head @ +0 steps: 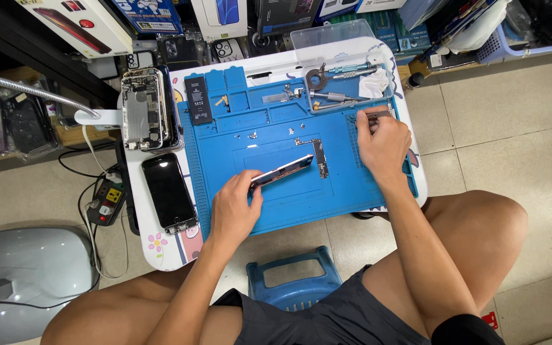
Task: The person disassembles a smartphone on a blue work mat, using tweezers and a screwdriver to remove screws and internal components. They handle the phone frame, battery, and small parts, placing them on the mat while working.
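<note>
My left hand (pixel 234 207) grips the near end of an opened phone frame (pixel 282 170), held on its edge over the blue repair mat (pixel 276 204). My right hand (pixel 383 145) rests at the mat's right side, fingers closed on tweezers (pixel 372 115) near the mat's upper right. A small logic board (pixel 319 156) lies on the mat just right of the phone frame. Several tiny screws and small parts (pixel 252 135) are scattered on the mat above it.
A clear tray (pixel 343 35) with screwdrivers sits at the mat's top right. A black battery (pixel 197 99) lies at the top left. A phone screen (pixel 168 191) and a stack of phone housings (pixel 145 110) lie left of the mat. A blue stool (pixel 295 278) stands below the table.
</note>
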